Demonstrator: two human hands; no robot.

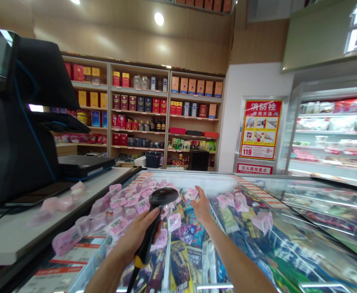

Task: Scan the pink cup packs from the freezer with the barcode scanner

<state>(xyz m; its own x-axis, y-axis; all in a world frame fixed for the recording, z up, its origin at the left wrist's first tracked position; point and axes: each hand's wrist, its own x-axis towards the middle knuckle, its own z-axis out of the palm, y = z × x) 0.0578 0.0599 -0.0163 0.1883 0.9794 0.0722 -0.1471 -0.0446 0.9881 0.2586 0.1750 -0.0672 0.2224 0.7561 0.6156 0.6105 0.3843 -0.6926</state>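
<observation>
Two hands, apart. Left hand point(140, 228) gripped one black scanner point(162, 197) above the freezer point(216, 181); right hand point(202, 206) pinched one pink pack point(191, 193). Three loose packs point(263, 222) lay rightward; left-side pile point(116, 202) overlapped, uncountable.

The scene is bright. A round lamp point(159, 18) glares overhead, with a soft glow on the wood panel point(120, 36). White streaks reflect in the freezer glass point(334, 221). The fridge point(334, 140) looks blurred; edges stretch.
</observation>
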